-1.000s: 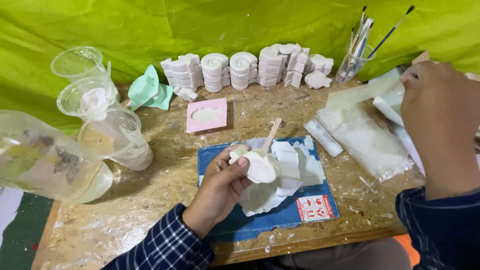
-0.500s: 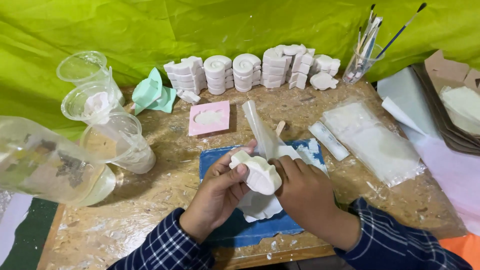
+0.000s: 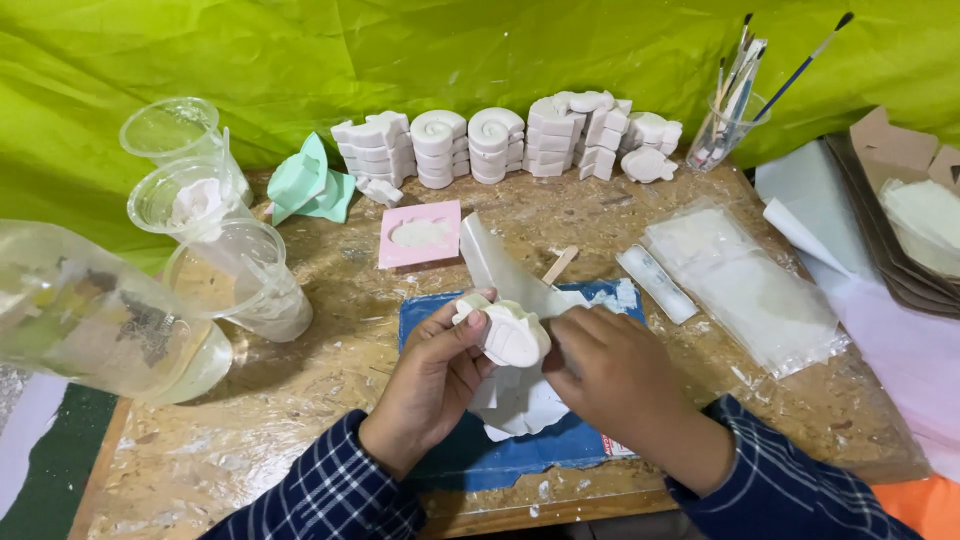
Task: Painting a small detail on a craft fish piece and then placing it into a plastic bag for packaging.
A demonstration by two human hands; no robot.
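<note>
**Both hands on a white plaster cast over the blue mat**

The left hand grips a small white moulded plaster piece between thumb and fingers, holding it just above the blue rectangular mat that lies near the front edge of the chipboard table. The right hand meets the same piece from the other side, its fingers closed on a thin translucent plastic sheet that rises from the piece toward the middle of the table. Under both hands, on the mat, lie more flat white plaster pieces.

Just behind the mat sit a pink square mould with a white filling and a flat wooden stick. Along the back edge, against the green cloth backdrop, runs a row of stacked white plaster casts, with a mint-green mould at its left end and a clear cup of paintbrushes at its right end. Clear plastic cups stand at the left edge, beside a large clear plastic bottle lying on its side. A clear plastic bag of white material rests toward the right edge, and beyond it lie brown cardboard trays.
</note>
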